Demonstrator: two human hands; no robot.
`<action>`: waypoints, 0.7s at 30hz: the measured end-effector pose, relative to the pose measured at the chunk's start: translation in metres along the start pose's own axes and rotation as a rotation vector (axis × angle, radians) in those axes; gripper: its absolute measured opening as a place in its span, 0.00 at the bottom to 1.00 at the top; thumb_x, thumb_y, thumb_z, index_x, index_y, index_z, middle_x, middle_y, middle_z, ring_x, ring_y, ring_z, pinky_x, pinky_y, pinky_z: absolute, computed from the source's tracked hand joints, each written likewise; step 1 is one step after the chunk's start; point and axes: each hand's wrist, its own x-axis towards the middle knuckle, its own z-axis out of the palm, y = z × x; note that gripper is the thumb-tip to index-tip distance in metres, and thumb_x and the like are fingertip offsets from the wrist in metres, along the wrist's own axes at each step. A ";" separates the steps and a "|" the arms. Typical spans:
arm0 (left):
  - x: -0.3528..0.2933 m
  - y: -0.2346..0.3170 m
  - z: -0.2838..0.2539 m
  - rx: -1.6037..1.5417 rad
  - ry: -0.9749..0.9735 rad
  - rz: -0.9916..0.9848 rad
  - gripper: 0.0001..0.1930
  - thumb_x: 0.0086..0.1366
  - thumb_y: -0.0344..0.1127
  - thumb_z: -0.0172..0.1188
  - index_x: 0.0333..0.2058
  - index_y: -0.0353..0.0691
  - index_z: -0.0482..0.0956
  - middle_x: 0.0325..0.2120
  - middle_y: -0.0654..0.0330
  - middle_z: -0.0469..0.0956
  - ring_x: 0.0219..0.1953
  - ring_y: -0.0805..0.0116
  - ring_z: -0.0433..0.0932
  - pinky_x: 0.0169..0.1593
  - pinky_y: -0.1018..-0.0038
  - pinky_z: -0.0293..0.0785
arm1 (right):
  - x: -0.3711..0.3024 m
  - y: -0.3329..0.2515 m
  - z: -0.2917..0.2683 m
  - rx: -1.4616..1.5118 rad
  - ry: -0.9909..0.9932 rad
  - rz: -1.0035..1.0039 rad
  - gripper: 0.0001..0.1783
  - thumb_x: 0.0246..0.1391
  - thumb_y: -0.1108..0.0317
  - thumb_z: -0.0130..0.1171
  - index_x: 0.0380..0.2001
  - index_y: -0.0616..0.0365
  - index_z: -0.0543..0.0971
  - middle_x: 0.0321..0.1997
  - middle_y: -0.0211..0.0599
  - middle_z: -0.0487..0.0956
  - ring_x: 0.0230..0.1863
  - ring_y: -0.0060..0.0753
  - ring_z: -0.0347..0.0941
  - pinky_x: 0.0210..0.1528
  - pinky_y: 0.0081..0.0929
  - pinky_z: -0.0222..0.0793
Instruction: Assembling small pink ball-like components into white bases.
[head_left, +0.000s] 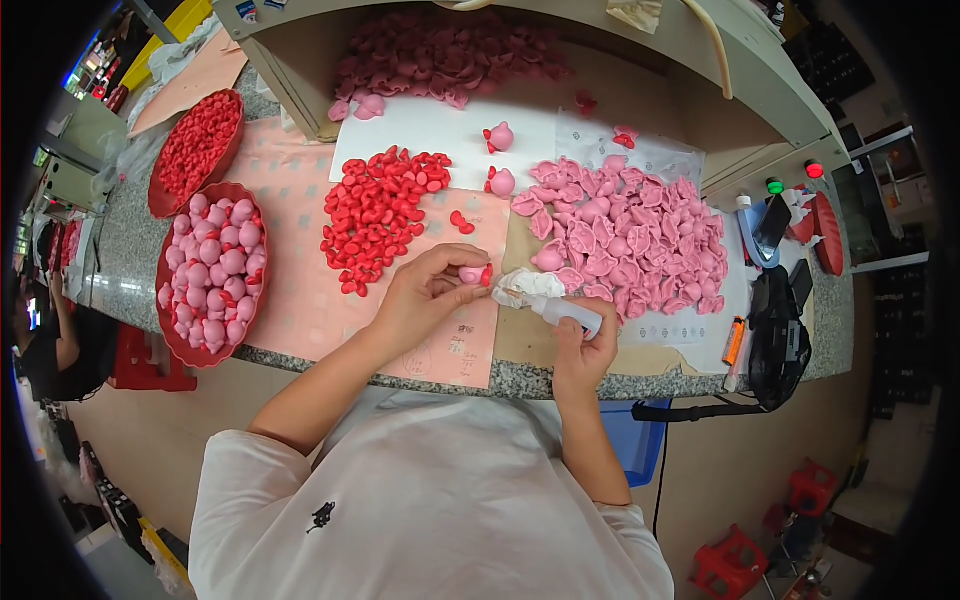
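Observation:
Pinched in the fingers of my left hand (425, 300) is a small pink rounded plastic piece (469, 274) with a red part (487, 275) at its right end. My right hand (586, 355) is closed around a translucent white squeeze bottle (572, 314), tilted with its thin nozzle pointing left toward the red part. Whether the nozzle touches it, I cannot tell. Crumpled white tissue (532, 284) lies just behind the nozzle. Beyond my left hand are two loose red pieces (461, 222) and a heap of red pieces (375, 215). A heap of pink shell-like pieces (640, 240) lies beyond my right hand.
Two red trays stand at the left, one (167, 335) with pink-and-red pieces, the other (240, 115) with red pieces. A grey hood (780, 110) overhangs the back, above more pink pieces (440, 55). At right are a phone (771, 225), an orange tube (734, 341) and a black bag (778, 345).

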 end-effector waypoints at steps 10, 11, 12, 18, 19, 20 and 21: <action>0.002 -0.006 -0.001 0.070 -0.007 0.019 0.15 0.60 0.22 0.57 0.47 0.34 0.71 0.46 0.60 0.70 0.39 0.78 0.75 0.39 0.82 0.75 | 0.003 0.008 -0.001 -0.063 -0.041 -0.047 0.11 0.58 0.66 0.54 0.38 0.61 0.69 0.37 0.36 0.73 0.32 0.20 0.69 0.32 0.17 0.69; 0.002 -0.006 -0.001 0.070 -0.006 0.018 0.15 0.60 0.22 0.57 0.47 0.34 0.71 0.46 0.60 0.70 0.39 0.78 0.75 0.39 0.82 0.75 | 0.003 0.008 0.000 -0.066 -0.044 -0.054 0.11 0.58 0.65 0.54 0.38 0.61 0.69 0.37 0.36 0.73 0.33 0.20 0.69 0.31 0.17 0.69; 0.001 -0.007 0.000 0.084 0.011 0.027 0.16 0.59 0.23 0.59 0.47 0.35 0.71 0.44 0.61 0.71 0.36 0.79 0.73 0.37 0.83 0.74 | 0.002 0.009 0.000 -0.066 -0.044 -0.053 0.11 0.58 0.65 0.54 0.38 0.61 0.69 0.37 0.36 0.73 0.33 0.20 0.69 0.31 0.17 0.69; -0.001 -0.017 -0.003 0.116 0.059 -0.020 0.19 0.56 0.27 0.64 0.47 0.37 0.72 0.36 0.66 0.70 0.28 0.85 0.67 0.30 0.86 0.67 | 0.002 0.007 0.002 -0.015 -0.016 -0.043 0.11 0.58 0.66 0.53 0.38 0.61 0.69 0.37 0.37 0.73 0.33 0.21 0.69 0.30 0.18 0.69; -0.001 -0.016 -0.003 0.097 0.079 -0.051 0.20 0.56 0.28 0.65 0.48 0.38 0.72 0.35 0.67 0.70 0.27 0.85 0.66 0.29 0.86 0.66 | 0.002 0.008 0.002 -0.016 -0.005 -0.045 0.11 0.58 0.65 0.52 0.38 0.61 0.69 0.37 0.37 0.73 0.32 0.21 0.69 0.30 0.18 0.69; 0.000 -0.015 -0.003 0.098 0.080 -0.048 0.20 0.56 0.28 0.65 0.48 0.38 0.72 0.35 0.67 0.70 0.27 0.85 0.66 0.29 0.86 0.66 | 0.004 0.008 0.002 -0.018 0.007 -0.051 0.11 0.58 0.65 0.52 0.38 0.61 0.69 0.37 0.37 0.73 0.32 0.22 0.69 0.30 0.18 0.69; 0.002 -0.013 -0.003 0.158 0.083 -0.017 0.21 0.56 0.28 0.64 0.50 0.39 0.72 0.35 0.66 0.71 0.28 0.84 0.67 0.30 0.85 0.67 | 0.005 0.007 0.003 -0.017 0.006 -0.054 0.11 0.58 0.65 0.52 0.38 0.61 0.69 0.37 0.37 0.73 0.32 0.22 0.69 0.30 0.18 0.69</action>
